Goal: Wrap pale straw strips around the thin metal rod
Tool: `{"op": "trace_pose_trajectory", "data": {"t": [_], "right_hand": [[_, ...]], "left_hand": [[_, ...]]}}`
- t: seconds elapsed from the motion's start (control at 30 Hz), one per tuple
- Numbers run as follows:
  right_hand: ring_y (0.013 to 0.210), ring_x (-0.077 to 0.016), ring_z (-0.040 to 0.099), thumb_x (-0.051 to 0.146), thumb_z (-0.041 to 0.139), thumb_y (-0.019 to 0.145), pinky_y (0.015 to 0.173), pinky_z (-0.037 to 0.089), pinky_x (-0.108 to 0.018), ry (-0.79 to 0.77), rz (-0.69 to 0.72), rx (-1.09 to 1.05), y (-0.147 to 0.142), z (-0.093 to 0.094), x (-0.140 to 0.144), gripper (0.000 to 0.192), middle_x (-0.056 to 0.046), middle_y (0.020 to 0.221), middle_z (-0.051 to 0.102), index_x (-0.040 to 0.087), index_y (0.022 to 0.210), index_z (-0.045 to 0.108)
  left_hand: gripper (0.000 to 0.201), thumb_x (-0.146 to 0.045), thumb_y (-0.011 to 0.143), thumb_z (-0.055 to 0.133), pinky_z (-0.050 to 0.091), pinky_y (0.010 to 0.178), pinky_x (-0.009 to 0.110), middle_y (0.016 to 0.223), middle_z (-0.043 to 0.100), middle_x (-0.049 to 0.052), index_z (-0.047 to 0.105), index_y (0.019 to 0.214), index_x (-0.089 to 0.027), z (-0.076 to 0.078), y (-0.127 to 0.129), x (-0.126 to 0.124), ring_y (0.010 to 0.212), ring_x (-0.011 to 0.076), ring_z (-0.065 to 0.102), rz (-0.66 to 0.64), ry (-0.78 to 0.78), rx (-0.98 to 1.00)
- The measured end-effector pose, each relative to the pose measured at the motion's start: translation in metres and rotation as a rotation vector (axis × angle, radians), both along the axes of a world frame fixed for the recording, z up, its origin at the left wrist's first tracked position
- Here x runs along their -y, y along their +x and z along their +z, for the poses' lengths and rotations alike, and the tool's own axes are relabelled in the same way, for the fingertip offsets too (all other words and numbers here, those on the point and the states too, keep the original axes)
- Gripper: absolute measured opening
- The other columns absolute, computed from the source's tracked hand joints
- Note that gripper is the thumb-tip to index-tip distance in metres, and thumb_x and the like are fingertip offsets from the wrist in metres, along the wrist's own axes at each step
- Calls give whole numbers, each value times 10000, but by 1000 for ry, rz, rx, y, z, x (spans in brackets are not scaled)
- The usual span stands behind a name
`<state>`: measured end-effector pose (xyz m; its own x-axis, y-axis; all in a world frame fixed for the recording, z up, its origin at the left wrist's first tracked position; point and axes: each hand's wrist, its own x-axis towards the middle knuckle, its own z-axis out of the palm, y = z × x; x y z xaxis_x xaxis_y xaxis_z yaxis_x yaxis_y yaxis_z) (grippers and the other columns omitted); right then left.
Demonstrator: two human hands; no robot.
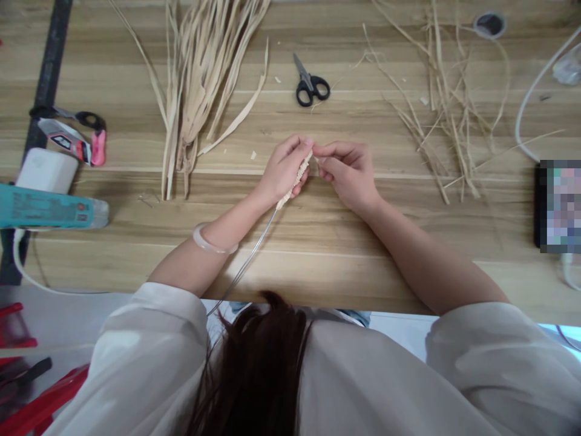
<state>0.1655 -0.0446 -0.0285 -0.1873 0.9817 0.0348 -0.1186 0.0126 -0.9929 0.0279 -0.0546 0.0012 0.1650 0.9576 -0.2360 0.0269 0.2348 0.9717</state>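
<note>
My left hand (287,166) is closed around a pale woven braid (296,183), slanting up to the right between thumb and fingers. From the braid's lower end a thin grey wire (249,259) runs down past the table edge. Close beside it, my right hand (348,172) has thumb and forefinger pinched together near the braid's upper end. What lies in that pinch is too small to make out. Above the hands lie black-handled scissors (309,85). A bundle of dried flat straw strips (195,91) spreads at the upper left of the hands.
Thin loose straw strands (454,121) scatter at the right, near a small round container (490,25). A phone (560,206) with a cable lies at the right edge. At left are a white charger (48,169), a teal tube (49,207) and a pink-handled tool (98,148).
</note>
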Motion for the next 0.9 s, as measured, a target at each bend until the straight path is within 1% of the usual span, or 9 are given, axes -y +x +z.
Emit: {"op": "trace_pose_trajectory", "data": {"t": [0.13,0.27,0.43,0.53,0.7,0.9], "right_hand": [[527,-75,493,225,680,736,521,434,-224,9,16,35,-1,7,3,36,38,567,578,189,737,672],[559,-84,540,208,672,748,556,463,-232,-22,73,55,-4,16,8,47,23,609,615,186,709,658],[577,-83,566,188,640,795,592,482,-237,-42,123,-9,-5,19,12,107,19,611,601,178,689,630],[568,-79,553,196,646,804,603,492,-243,-49,128,-33,-5,18,12,126,23,599,584,173,683,618],[568,-77,540,182,645,804,602,495,-245,-28,155,-56,-4,16,11,122,22,595,576,165,685,622],[547,-66,510,147,627,810,592,481,-234,-11,173,-32,-4,18,11,132,27,581,565,155,678,631]], "left_hand": [[194,-307,916,407,252,337,157,455,450,-86,418,757,-197,2,-2,-3,287,45,391,19,-34,-14],[233,-270,896,444,336,380,151,487,487,-65,420,685,-175,2,-2,-6,346,39,458,38,-76,-31],[244,-305,882,485,436,441,161,513,550,-33,472,684,-162,1,-1,-7,448,75,576,49,-77,-25],[254,-327,879,497,480,480,172,525,575,-21,494,693,-154,2,-1,-7,482,86,606,51,-96,-38],[248,-327,882,496,508,496,184,523,584,-22,502,708,-150,2,-1,-7,474,89,610,52,-108,-7],[231,-289,887,491,503,478,174,514,592,-19,495,704,-149,1,-2,-6,467,89,610,38,-112,28]]}}
